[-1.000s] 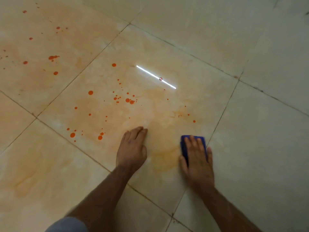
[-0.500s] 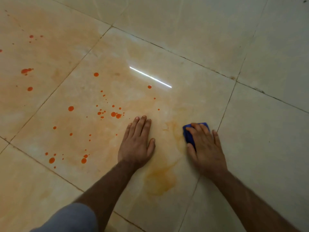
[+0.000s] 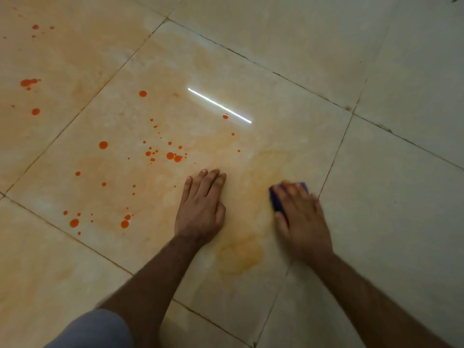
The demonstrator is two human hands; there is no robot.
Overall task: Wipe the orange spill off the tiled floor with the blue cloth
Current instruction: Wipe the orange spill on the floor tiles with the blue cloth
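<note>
At the far left of the tiled floor point(image 3: 401, 222), orange droplets point(image 3: 27, 82) dot a tile already tinted with a pale orange film. Past a dark grout line, the central tile carries the bulk of the orange spill point(image 3: 173, 156): round drops of differing sizes, with a tight cluster near the tile's middle, larger single drops toward its upper and left parts, and another group near its lower left edge. A thin bright reflection of a strip light point(image 3: 219, 105) runs diagonally across this tile, with one small drop just beneath it.

At the bottom left a grey-blue sleeve point(image 3: 93, 330) shows at the frame's edge, and from it a bare forearm reaches up to the left hand point(image 3: 200, 209). This hand lies flat on the central tile, palm down, fingers straight and close together, holding nothing; the droplet cluster sits just beyond and to the left of its fingertips.

Between the two hands, which are apart, the tile shows smeared yellowish-orange streaks point(image 3: 238, 252), with a patch below and fainter marks above.

Further right, the right hand point(image 3: 301, 217) presses down on the blue cloth point(image 3: 276, 202) with its fingers spread over it; hand and cloth are motion-blurred. The cloth lies on the floor near the right edge of the central tile, showing only at the fingertips and beside the thumb. To the right, the tiles look pale.
</note>
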